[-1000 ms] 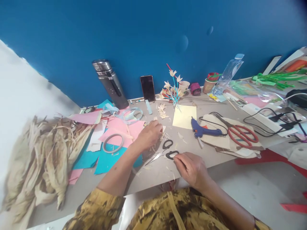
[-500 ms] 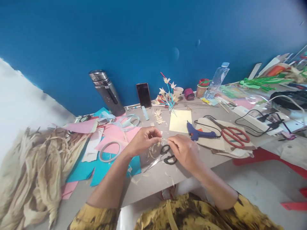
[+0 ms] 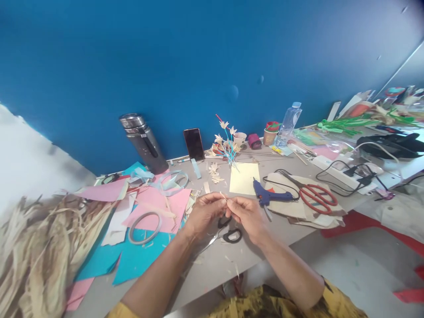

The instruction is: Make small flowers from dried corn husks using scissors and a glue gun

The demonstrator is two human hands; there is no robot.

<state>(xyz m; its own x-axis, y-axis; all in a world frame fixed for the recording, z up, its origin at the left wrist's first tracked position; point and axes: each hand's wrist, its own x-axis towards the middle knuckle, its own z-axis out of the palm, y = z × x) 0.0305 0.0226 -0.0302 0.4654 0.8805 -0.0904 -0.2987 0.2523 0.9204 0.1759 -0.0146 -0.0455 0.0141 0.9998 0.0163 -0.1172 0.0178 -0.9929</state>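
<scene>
My left hand (image 3: 206, 213) and my right hand (image 3: 247, 216) meet fingertip to fingertip above the table. Between them they pinch a small pale strip of husk (image 3: 223, 194), mostly covered by the fingers. Black-handled scissors (image 3: 232, 236) lie just below the hands, one handle loop partly hidden. Behind the hands, pale star-shaped husk pieces (image 3: 215, 173) are scattered beside a yellow paper square (image 3: 244, 179). Husk flowers on blue stems (image 3: 228, 139) stand farther back. A blue glue gun (image 3: 274, 196) rests to the right of my right hand.
On the left are a heap of dried husks (image 3: 43, 256), a tape roll (image 3: 131, 234), pink paper (image 3: 149, 203) and a dark flask (image 3: 145, 145). A phone (image 3: 194, 145) leans on the wall. Red-handled scissors (image 3: 318, 198), a power strip (image 3: 341, 174) and a bottle (image 3: 289, 126) are rightward.
My hands have drawn together, so their fingertips now touch around the pale strip. They cover more of the scissors and loose shreds. The view has shifted slightly.
</scene>
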